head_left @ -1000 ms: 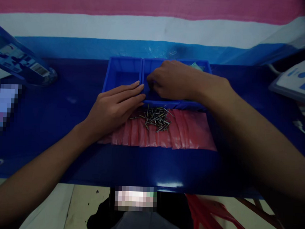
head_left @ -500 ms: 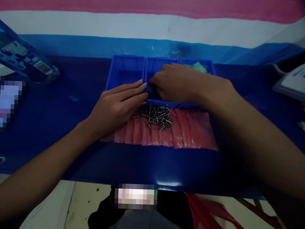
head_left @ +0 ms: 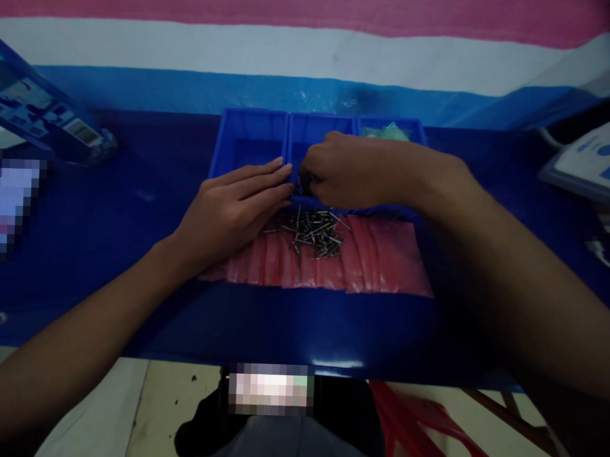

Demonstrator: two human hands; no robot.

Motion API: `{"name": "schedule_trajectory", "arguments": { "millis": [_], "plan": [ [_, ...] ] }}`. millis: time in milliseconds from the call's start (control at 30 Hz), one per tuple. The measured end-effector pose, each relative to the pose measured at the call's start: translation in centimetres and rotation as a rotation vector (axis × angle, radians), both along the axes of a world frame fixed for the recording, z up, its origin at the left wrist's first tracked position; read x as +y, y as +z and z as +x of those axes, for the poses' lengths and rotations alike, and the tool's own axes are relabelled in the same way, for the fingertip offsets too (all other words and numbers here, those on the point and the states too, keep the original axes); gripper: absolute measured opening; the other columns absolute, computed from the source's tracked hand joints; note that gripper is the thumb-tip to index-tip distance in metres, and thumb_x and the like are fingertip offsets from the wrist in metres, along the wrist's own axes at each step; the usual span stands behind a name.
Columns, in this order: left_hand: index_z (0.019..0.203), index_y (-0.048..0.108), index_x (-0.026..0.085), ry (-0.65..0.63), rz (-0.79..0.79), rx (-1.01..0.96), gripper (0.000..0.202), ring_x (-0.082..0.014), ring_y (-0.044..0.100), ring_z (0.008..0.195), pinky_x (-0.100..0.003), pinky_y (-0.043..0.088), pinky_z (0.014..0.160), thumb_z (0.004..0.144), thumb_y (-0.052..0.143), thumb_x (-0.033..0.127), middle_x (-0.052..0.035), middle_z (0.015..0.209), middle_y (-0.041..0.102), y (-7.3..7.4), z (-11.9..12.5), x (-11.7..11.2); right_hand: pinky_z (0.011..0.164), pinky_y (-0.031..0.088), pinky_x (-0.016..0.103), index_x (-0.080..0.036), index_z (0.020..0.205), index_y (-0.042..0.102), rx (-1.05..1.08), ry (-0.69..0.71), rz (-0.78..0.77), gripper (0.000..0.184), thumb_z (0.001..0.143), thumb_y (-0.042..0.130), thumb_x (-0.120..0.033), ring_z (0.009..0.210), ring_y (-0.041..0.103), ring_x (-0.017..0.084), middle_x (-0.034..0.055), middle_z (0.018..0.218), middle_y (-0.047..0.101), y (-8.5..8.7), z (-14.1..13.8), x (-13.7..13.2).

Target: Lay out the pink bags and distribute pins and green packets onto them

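Though my left hand (head_left: 225, 209) lies flat, my right hand's (head_left: 337, 168) hold is hidden; pins (head_left: 315, 234) at its six o'clock look light, mid-shaft pinchable.

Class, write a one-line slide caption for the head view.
Right hand in the middle blue bin, left hand beside metal pins heaped on red bags.

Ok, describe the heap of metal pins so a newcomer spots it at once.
On the dark blue table, find the three blue bins standing side by side. Just in front of them lies a row of overlapping red plastic bags. The heap of metal pins sits on these, a spiky, glinting tangle unlike the smooth plastic beneath.
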State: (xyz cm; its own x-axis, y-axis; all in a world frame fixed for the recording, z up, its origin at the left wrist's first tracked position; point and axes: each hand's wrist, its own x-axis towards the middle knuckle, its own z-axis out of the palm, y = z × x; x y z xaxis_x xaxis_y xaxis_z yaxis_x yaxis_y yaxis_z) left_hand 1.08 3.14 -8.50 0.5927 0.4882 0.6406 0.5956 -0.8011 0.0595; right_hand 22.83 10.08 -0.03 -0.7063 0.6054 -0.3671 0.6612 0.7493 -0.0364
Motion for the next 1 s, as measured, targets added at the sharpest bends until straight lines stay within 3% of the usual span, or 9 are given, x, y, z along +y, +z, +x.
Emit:
{"name": "schedule_trajectory", "arguments": {
  "millis": [133, 333, 567, 833, 1000],
  "plan": [
    [0.133, 0.073, 0.019, 0.004, 0.073, 0.012, 0.029, -0.0223, 0.072, 0.135, -0.035, 0.064, 0.118, 0.105, 0.072, 0.018, -0.0100, 0.138, 0.076, 0.1, 0.1, 0.1, 0.072, 0.042, 0.033, -0.014, 0.103, 0.075, 0.042, -0.065, -0.022, 0.028, 0.102, 0.049, -0.023, 0.075, 0.065, 0.019, 0.0117, 0.096, 0.077, 0.1, 0.2, 1.0],
    [0.131, 0.074, 0.019, 0.024, 0.055, 0.021, 0.024, -0.0238, 0.074, 0.131, -0.038, 0.066, 0.114, 0.108, 0.069, 0.021, -0.0080, 0.138, 0.076, 0.2, 0.3, 0.1, 0.073, 0.043, 0.032, -0.014, 0.121, 0.075, 0.098, -0.135, 0.006, 0.035, 0.094, 0.054, -0.023, 0.091, 0.070, 0.024, 0.0146, 0.116, 0.079, -0.6, 0.3, 1.7],
    [0.130, 0.075, 0.018, 0.016, 0.040, 0.018, 0.025, -0.0234, 0.072, 0.134, -0.036, 0.064, 0.117, 0.106, 0.070, 0.019, -0.0093, 0.139, 0.076, 0.2, 0.2, 0.1, 0.071, 0.039, 0.029, -0.015, 0.112, 0.077, 0.126, -0.119, -0.074, 0.031, 0.095, 0.052, -0.020, 0.088, 0.068, 0.019, 0.0113, 0.112, 0.080, -0.7, -0.1, 1.2],
    [0.129, 0.075, 0.022, 0.055, 0.059, 0.040, 0.021, -0.0225, 0.074, 0.132, -0.038, 0.068, 0.114, 0.110, 0.067, 0.024, -0.0057, 0.139, 0.076, 0.2, 0.3, 0.0, 0.071, 0.040, 0.033, -0.011, 0.126, 0.075, 0.096, -0.087, -0.091, 0.039, 0.097, 0.051, -0.020, 0.082, 0.068, 0.022, 0.0141, 0.109, 0.080, -0.9, -0.2, 1.4],
    [0.130, 0.075, 0.023, 0.033, 0.042, 0.012, 0.023, -0.0231, 0.073, 0.133, -0.038, 0.067, 0.115, 0.108, 0.068, 0.022, -0.0055, 0.140, 0.076, 0.3, 0.3, 0.0, 0.068, 0.036, 0.031, -0.011, 0.124, 0.076, 0.073, -0.092, -0.072, 0.037, 0.099, 0.049, -0.019, 0.076, 0.065, 0.018, 0.0122, 0.104, 0.080, -0.8, -0.3, 1.1]
  ]
}}
